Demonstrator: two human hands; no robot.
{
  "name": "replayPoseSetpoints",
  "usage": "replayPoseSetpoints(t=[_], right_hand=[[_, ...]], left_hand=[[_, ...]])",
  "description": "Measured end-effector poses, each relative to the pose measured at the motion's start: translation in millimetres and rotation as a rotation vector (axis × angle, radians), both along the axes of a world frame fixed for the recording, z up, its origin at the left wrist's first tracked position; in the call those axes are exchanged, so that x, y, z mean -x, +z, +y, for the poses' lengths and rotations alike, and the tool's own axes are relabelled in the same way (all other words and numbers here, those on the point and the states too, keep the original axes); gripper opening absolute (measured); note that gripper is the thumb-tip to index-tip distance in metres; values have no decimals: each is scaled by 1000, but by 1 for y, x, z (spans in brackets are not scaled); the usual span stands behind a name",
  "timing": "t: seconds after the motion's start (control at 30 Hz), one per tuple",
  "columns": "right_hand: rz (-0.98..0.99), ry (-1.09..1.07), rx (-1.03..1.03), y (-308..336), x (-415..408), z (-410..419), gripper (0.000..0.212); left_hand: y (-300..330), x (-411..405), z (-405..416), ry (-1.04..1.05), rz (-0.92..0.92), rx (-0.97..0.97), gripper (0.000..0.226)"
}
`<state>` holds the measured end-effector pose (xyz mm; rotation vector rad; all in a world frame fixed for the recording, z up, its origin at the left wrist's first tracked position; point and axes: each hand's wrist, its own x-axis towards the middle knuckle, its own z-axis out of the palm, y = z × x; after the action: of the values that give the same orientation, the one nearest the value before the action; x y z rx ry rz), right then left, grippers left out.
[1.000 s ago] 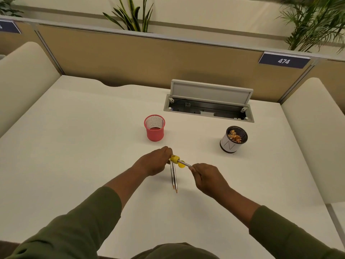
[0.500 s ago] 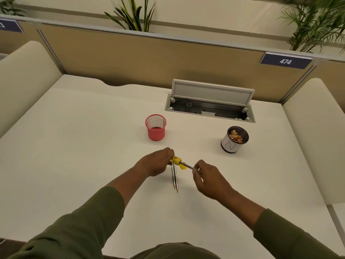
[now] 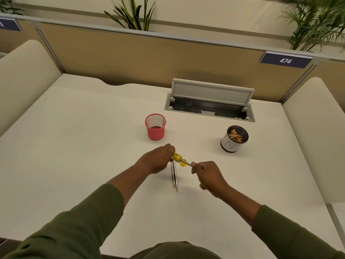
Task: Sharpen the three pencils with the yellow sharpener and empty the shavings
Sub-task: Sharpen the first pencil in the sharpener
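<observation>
— Turning a pencil (image 3: 188, 163) inside that yellow sharpener (image 3: 176, 157), is it? How will the thing handle?

— Light, hard and small, I'd judge. Smooth plastic, so it could twist in the grip. The left hand (image 3: 158, 160) is closed round its far end, held just above the surface (image 3: 74, 146). The best hold is across the body, leaving the mouth clear.

— And the pencil?

— Thin and stiff, but the lead tip is brittle. The right hand (image 3: 209, 174) has its fingers curled shut on the shaft, close to the sharpener, which is wise: a grip near the mouth keeps the push straight and spares the point.

— There's something yellow under it.

— A small round piece, perhaps the sharpener's cap; it's too small to tell.

— The other two pencils?

— Two pencils (image 3: 174, 178) lie side by side on the surface, beneath the hands, points toward the person. They look sharpened.

— And the shavings?

— The white cup (image 3: 230, 144) well to the right already holds some. A red mesh cup (image 3: 155, 131) stands behind the left hand. Shavings are feather-light, so tipping low over the white cup seems safest.
</observation>
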<state>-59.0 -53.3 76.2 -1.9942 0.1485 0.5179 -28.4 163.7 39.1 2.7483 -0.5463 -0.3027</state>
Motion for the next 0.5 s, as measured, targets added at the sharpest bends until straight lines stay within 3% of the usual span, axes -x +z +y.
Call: replayPoseSetpoints(t=[0.07, 0.1, 0.17, 0.23, 0.4, 0.5], right_hand=[[474, -234, -352, 4, -5, 0, 29], [569, -254, -406, 5, -7, -2, 29], [578, -211, -384, 7, -10, -3, 30], [365, -92, -205, 6, -9, -2, 32], [-630, 507, 542, -4, -3, -15, 15], [-1014, 749, 767, -7, -6, -27, 18]], left_hand=[[1, 0, -2, -8, -18, -8, 16], [1, 0, -3, -11, -22, -9, 15], [0, 0, -3, -6, -17, -1, 14], [-1, 0, -2, 6, -2, 7, 15], [-6, -2, 5, 15, 41, 37, 6], [-6, -4, 5, 25, 84, 70, 6]])
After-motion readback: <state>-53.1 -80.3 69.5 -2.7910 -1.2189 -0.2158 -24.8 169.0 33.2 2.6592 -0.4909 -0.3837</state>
